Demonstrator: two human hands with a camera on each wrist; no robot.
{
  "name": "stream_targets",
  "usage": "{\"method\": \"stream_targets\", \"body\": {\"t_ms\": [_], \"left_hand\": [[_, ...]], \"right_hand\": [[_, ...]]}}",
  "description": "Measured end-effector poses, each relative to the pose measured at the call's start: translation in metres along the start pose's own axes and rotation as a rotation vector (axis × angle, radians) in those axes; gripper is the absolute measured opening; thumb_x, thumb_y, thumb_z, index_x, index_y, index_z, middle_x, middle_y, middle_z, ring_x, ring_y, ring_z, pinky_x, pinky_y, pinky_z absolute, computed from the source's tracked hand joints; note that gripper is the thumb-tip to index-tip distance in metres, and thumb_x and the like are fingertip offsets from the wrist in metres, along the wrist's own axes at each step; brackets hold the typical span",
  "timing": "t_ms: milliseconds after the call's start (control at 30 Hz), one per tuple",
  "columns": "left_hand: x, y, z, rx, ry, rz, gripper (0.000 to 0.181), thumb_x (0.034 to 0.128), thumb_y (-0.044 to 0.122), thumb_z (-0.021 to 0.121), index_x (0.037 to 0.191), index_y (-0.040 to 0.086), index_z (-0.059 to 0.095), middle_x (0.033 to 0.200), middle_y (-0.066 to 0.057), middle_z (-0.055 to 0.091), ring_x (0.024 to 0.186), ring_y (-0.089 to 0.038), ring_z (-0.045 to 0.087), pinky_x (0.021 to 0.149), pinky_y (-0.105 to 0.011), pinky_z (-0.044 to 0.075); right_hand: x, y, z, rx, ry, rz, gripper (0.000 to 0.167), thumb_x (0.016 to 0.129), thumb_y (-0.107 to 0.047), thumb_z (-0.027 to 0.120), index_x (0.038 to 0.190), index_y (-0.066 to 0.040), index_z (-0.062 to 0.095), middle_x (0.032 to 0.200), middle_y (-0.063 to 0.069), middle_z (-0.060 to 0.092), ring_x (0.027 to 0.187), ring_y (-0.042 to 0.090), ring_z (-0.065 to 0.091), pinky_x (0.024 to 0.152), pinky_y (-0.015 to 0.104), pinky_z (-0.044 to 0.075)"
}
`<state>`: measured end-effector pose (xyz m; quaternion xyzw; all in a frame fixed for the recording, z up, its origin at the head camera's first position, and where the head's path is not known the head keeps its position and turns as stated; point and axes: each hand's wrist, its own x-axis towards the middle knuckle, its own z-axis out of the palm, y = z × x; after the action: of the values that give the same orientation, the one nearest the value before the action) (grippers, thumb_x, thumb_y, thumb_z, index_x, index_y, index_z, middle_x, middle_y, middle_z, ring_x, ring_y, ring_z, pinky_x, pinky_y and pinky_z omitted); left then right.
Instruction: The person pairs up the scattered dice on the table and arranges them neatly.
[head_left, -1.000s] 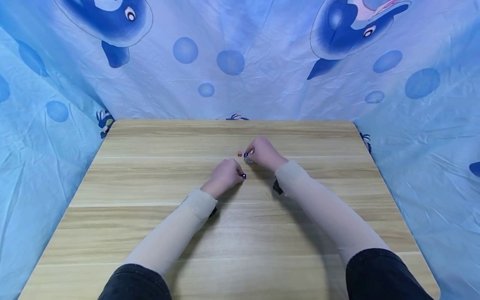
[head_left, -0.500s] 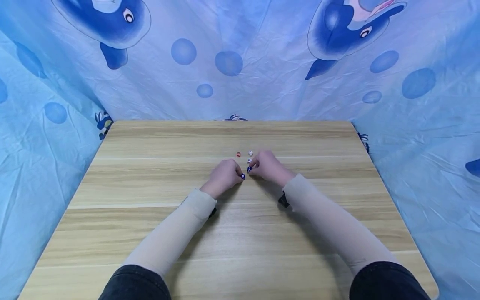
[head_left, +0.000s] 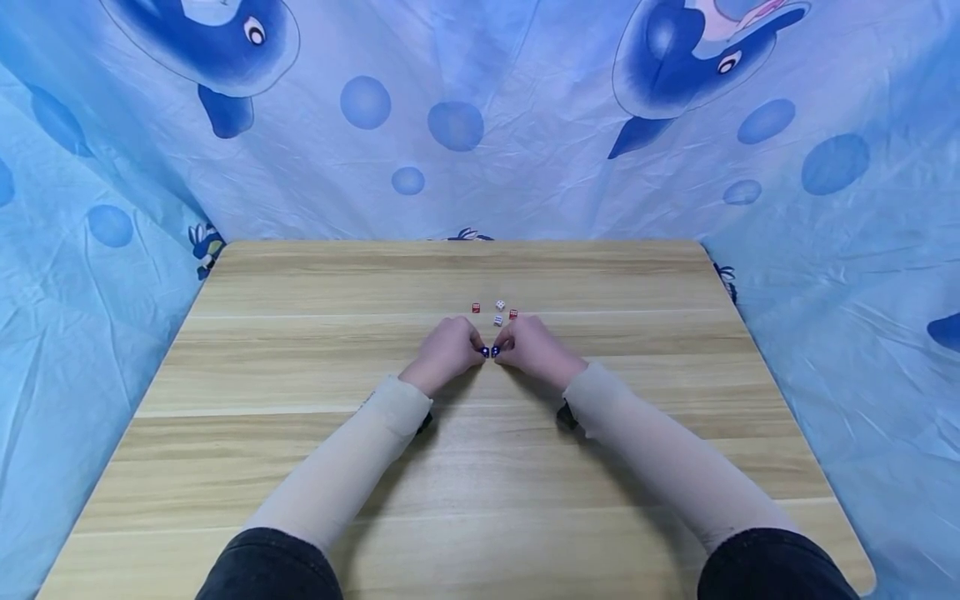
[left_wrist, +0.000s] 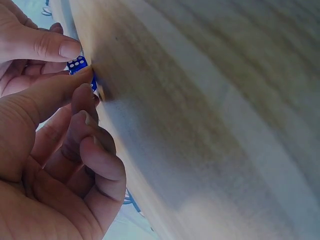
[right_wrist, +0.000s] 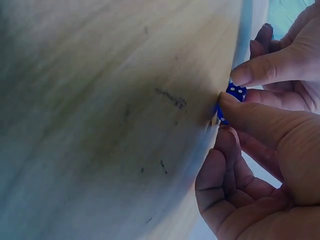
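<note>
Near the middle of the table, my left hand (head_left: 448,348) pinches a blue die (head_left: 485,352) between thumb and fingers, low at the tabletop. Facing it, my right hand (head_left: 531,346) pinches a second blue die (head_left: 495,352). The two dice are side by side; whether they touch I cannot tell. White pips show on the right hand's die (left_wrist: 77,64) in the left wrist view, and on the left hand's die (right_wrist: 236,91) in the right wrist view. Thumbs and fingertips cover much of both dice.
Just beyond the hands lie a red die (head_left: 476,307), two white dice, one farther back (head_left: 500,305) and one nearer (head_left: 498,321), and another red die (head_left: 513,314) close to my right hand. The wooden table (head_left: 300,467) ends at a blue patterned curtain (head_left: 525,183).
My right hand has come back toward me with its blue die, down beside the left hand's die. White dice and a second red die have come into view. My left hand has barely moved.
</note>
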<state>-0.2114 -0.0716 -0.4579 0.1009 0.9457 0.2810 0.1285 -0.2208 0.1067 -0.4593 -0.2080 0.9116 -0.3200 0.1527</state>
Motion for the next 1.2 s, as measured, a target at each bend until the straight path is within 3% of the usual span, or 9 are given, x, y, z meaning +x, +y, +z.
{"method": "stream_targets", "body": {"t_ms": [167, 700, 1200], "left_hand": [[-0.0005, 0.0000, 0.0002, -0.003, 0.002, -0.003, 0.007, 0.0811, 0.010, 0.085, 0.085, 0.013, 0.080, 0.081, 0.003, 0.071, 0.076, -0.016, 0.063, 0.070, -0.034, 0.050], [0.0008, 0.0006, 0.0034, -0.013, -0.004, 0.036, 0.007, 0.0805, 0.013, 0.087, 0.083, 0.015, 0.081, 0.077, 0.005, 0.072, 0.075, -0.014, 0.064, 0.072, -0.034, 0.051], [-0.0014, 0.0025, 0.0015, 0.003, 0.010, 0.018, 0.008, 0.0800, 0.013, 0.087, 0.083, 0.017, 0.080, 0.080, 0.005, 0.072, 0.075, -0.015, 0.063, 0.071, -0.034, 0.051]], "right_hand": [[-0.0018, -0.0004, 0.0013, 0.003, 0.005, 0.027, 0.017, 0.085, -0.005, 0.082, 0.101, -0.004, 0.078, 0.083, 0.000, 0.069, 0.072, 0.014, 0.062, 0.066, 0.028, 0.051], [-0.0030, 0.0047, 0.0060, -0.009, 0.044, -0.012, 0.012, 0.085, -0.005, 0.082, 0.097, -0.007, 0.080, 0.080, -0.003, 0.072, 0.072, 0.010, 0.064, 0.069, 0.028, 0.052], [-0.0044, 0.0011, 0.0042, 0.022, 0.028, 0.007, 0.013, 0.086, -0.005, 0.082, 0.099, -0.005, 0.079, 0.082, 0.000, 0.073, 0.073, 0.011, 0.065, 0.069, 0.027, 0.052]]}}
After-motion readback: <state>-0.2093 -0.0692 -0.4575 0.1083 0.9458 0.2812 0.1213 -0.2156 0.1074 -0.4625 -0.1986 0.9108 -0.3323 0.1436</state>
